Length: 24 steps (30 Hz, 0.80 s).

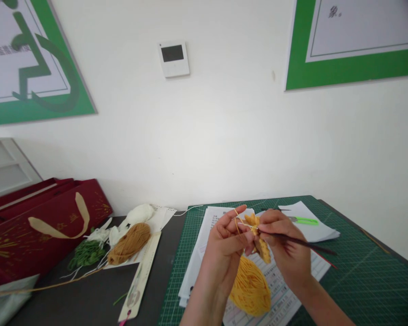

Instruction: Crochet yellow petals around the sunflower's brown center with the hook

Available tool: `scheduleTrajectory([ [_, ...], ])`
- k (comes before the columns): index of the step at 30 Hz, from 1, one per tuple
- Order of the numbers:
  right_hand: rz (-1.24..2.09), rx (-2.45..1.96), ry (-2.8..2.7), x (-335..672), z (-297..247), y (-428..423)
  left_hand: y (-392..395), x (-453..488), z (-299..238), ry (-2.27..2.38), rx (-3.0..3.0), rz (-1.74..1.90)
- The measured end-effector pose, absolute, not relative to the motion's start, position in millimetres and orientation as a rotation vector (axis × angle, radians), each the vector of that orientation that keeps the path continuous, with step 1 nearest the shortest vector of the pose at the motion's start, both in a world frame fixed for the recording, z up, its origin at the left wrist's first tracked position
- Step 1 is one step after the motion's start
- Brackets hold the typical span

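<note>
Our left hand (224,240) pinches one small crocheted yellow piece (261,240), with a yarn strand (237,222) running over its fingers. Our right hand (285,246) grips one dark crochet hook (302,242) at that piece, centre-right of the frame, above papers (285,280) on a green cutting mat (370,276). One yellow yarn skein (250,286) lies below our hands. Toward lower left lie three more skeins: one mustard skein (129,244), one white skein (139,213), one green skein (86,253), beside one red gift bag (44,222).

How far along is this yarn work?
Done: a small yellow crocheted piece. In hand: the left hand holds it, the right hand works a thin dark hook. Left: the yellow yarn skein, with an ochre skein and a green skein nearby.
</note>
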State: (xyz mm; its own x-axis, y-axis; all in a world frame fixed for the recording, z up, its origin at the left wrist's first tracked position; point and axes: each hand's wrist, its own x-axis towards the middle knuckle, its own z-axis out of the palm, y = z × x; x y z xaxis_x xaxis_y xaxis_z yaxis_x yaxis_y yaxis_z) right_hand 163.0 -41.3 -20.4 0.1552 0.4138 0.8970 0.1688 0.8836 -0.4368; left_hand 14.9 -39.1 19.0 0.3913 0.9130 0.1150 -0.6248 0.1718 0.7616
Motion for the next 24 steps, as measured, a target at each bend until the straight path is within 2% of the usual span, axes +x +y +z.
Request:
scheduleTrajectory([
  [17,1.035,-0.445,-0.983,157.3,-8.3,-48.0,-39.4,6.7,25.8,0.369,0.947,1.060],
  [24,1.064,-0.491,-0.923,154.9,-8.6,-46.5,-42.8,6.1,28.9,0.407,1.070,1.158],
])
